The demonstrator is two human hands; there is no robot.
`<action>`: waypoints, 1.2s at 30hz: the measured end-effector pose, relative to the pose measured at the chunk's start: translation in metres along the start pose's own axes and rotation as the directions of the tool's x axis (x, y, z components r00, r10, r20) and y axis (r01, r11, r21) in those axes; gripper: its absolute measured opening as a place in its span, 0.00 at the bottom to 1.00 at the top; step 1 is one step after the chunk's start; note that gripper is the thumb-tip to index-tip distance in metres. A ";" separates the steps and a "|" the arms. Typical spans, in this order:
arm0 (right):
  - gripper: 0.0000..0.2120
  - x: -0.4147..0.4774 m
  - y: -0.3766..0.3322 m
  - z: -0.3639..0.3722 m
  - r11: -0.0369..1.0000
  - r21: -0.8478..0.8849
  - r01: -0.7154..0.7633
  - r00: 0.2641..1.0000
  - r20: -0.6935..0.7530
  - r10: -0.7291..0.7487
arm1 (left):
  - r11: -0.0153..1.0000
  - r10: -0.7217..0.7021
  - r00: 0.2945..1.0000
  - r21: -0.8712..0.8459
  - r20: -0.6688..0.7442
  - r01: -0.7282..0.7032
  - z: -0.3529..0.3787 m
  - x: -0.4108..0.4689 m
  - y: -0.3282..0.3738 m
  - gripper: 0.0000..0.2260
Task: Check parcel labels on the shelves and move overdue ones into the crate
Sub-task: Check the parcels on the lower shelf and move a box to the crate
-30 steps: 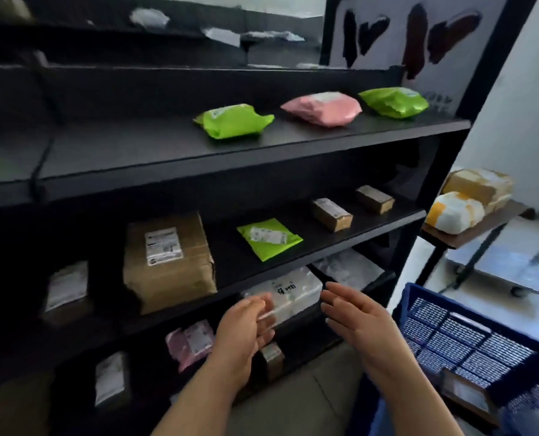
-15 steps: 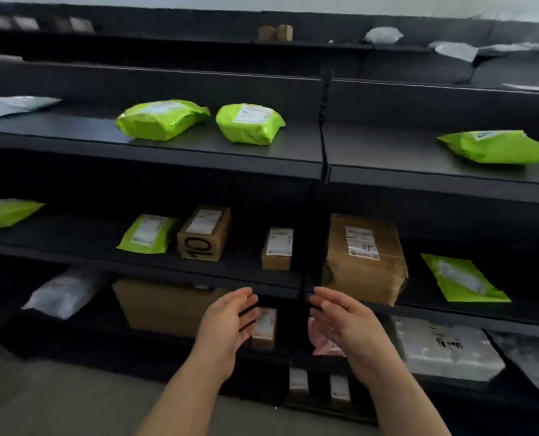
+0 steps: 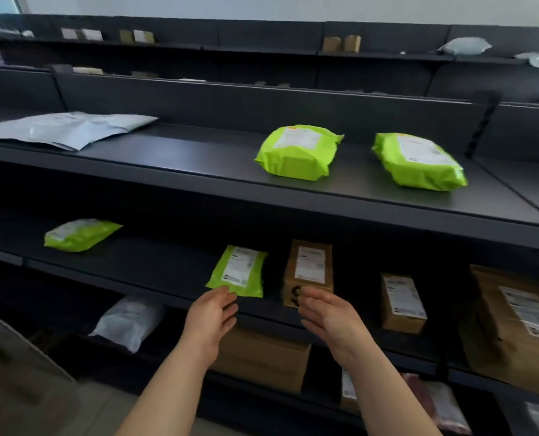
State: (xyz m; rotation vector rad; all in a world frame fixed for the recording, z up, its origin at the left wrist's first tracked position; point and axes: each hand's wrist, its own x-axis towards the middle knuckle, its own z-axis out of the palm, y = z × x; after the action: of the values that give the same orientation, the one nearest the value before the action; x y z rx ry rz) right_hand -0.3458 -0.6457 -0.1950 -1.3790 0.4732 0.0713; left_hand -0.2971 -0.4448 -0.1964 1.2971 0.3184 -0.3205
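Black shelving [image 3: 324, 212] holds labelled parcels. On the middle shelf a flat green mailer [image 3: 238, 272] lies next to a small brown box [image 3: 310, 269], with another small box [image 3: 403, 302] further right. My left hand [image 3: 213, 316] is open, fingertips just below the green mailer's near edge. My right hand [image 3: 331, 316] is open too, right in front of the brown box and covering part of its front face. Neither hand holds anything. The crate is out of view.
Two puffy green parcels [image 3: 298, 152] [image 3: 419, 162] and a grey mailer [image 3: 63, 129] lie on the shelf above. Another green mailer [image 3: 79, 234] sits at the left. A big brown box [image 3: 519, 322], a white bag [image 3: 129, 319] and a carton [image 3: 261, 357] sit lower.
The view has swung left along the shelves, away from the blue crate. Both open hands have risen toward the middle shelf and now reach the green mailer and brown box.
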 end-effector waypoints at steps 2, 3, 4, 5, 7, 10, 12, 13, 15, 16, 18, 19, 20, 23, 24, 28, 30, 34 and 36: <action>0.15 0.025 0.003 0.026 0.999 0.032 -0.012 1.000 -0.011 0.013 | 1.000 -0.005 1.000 0.029 -0.003 0.005 -0.021 0.026 0.013 0.15; 0.15 0.039 0.005 0.040 0.999 0.038 -0.021 0.999 -0.024 0.022 | 0.999 -0.018 1.000 0.046 -0.009 0.018 -0.031 0.043 0.016 0.09; 0.16 0.052 0.008 0.051 0.999 0.034 -0.031 0.999 -0.040 0.032 | 0.997 -0.031 0.999 0.068 -0.015 0.031 -0.039 0.060 0.019 0.07; 0.17 0.065 0.012 0.061 0.999 0.031 -0.042 0.998 -0.053 0.044 | 0.995 -0.042 0.999 0.094 -0.025 0.044 -0.044 0.075 0.021 0.11; 0.19 0.092 0.016 0.077 0.998 0.021 -0.067 0.995 -0.078 0.068 | 0.989 -0.068 0.996 0.127 -0.051 0.074 -0.053 0.102 0.025 0.11; 0.23 0.128 0.020 0.094 0.994 0.002 -0.105 0.988 -0.112 0.105 | 0.976 -0.120 0.990 0.176 -0.067 0.131 -0.060 0.140 0.022 0.11; 0.25 0.148 0.022 0.104 0.989 -0.002 -0.146 0.980 -0.137 0.144 | 0.963 -0.154 0.987 0.218 -0.048 0.161 -0.064 0.169 0.016 0.23; 0.26 0.158 0.023 0.107 0.986 0.004 -0.164 0.975 -0.149 0.163 | 0.955 -0.165 0.986 0.242 -0.040 0.170 -0.064 0.183 0.013 0.24; 0.27 0.175 0.023 0.113 0.979 0.004 -0.206 0.965 -0.167 0.204 | 0.940 -0.183 0.982 0.284 -0.051 0.190 -0.059 0.205 0.011 0.27; 0.27 0.184 0.024 0.115 0.974 -0.005 -0.225 0.960 -0.173 0.221 | 0.929 -0.193 0.979 0.311 -0.057 0.201 -0.054 0.211 0.015 0.28; 0.28 0.199 0.025 0.117 0.967 -0.032 -0.254 0.953 -0.180 0.245 | 0.894 -0.209 0.977 0.395 -0.046 0.210 -0.042 0.223 0.021 0.29; 0.28 0.206 0.025 0.118 0.963 -0.044 -0.264 0.950 -0.183 0.252 | 0.872 -0.214 0.976 0.442 -0.043 0.210 -0.038 0.230 0.021 0.29; 0.27 0.214 0.027 0.118 0.962 -0.050 -0.268 0.949 -0.189 0.254 | 0.846 -0.212 0.976 0.491 -0.042 0.206 -0.033 0.235 0.020 0.29; 0.20 0.232 0.033 0.121 0.960 -0.044 -0.278 0.943 -0.201 0.264 | 0.809 -0.202 0.979 0.560 -0.021 0.179 -0.028 0.250 0.016 0.27; 0.16 0.235 0.033 0.123 0.958 -0.039 -0.284 0.940 -0.209 0.270 | 0.797 -0.215 0.977 0.575 -0.014 0.183 -0.029 0.254 0.015 0.26; 0.06 0.236 0.035 0.129 0.947 0.020 -0.321 0.924 -0.212 0.317 | 0.818 -0.206 0.979 0.552 0.013 0.165 -0.039 0.259 0.018 0.06; 0.08 0.233 0.036 0.132 0.949 0.069 -0.308 0.922 -0.223 0.315 | 0.831 -0.184 0.983 0.537 0.023 0.143 -0.051 0.265 0.015 0.07; 0.12 0.216 0.046 0.143 0.952 0.172 -0.252 0.925 -0.246 0.289 | 0.878 -0.243 0.966 0.443 0.086 0.182 -0.079 0.265 0.014 0.09; 0.10 0.205 0.054 0.149 0.951 0.215 -0.224 0.922 -0.269 0.278 | 0.895 -0.287 0.949 0.392 0.133 0.215 -0.091 0.261 0.016 0.08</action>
State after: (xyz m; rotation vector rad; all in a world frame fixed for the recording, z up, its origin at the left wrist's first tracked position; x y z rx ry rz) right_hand -0.1359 -0.5380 -0.3024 -1.1477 0.8890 0.0297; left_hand -0.0572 -0.3665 -0.3100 1.5882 0.2729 -0.7504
